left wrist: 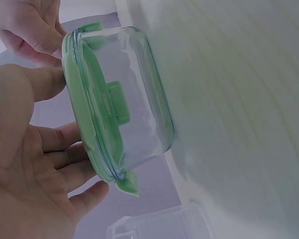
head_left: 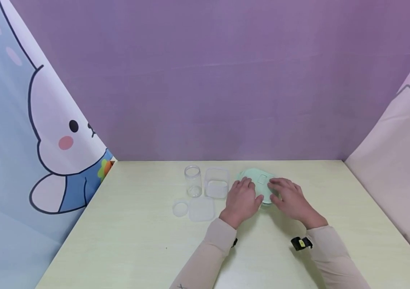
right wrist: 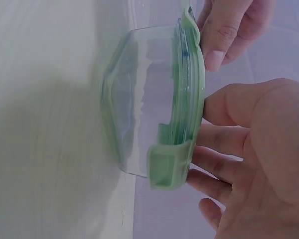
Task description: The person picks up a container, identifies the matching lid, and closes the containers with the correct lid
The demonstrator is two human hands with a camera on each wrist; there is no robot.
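A pale yellow-green table (head_left: 136, 241) stands in front of me, with a purple backdrop (head_left: 208, 80) behind it and a cartoon rabbit curtain (head_left: 45, 140) hanging on my left. Both my hands are on the glass container with the green lid (head_left: 259, 180), which sits on the table toward the far edge, a little right of centre. My left hand (head_left: 241, 198) lies over the lid's left side with its fingers extended and fairly straight, the fingertips (left wrist: 55, 82) touching the lid's rim. My right hand (head_left: 287, 197) covers the right side in the same way, fingers stretched out flat on the lid and not curled round it. The two hands are close together, a strip of lid showing between them. The wrist views show the lid's side clip (right wrist: 167, 167) folded down against the clear glass wall (left wrist: 134, 94). Just left of my left hand stands a square clear container (head_left: 217, 183), and beside that a small round clear jar (head_left: 192, 181). In front of them lie a square clear lid (head_left: 201, 209) and a small round lid (head_left: 180, 209), flat on the table.
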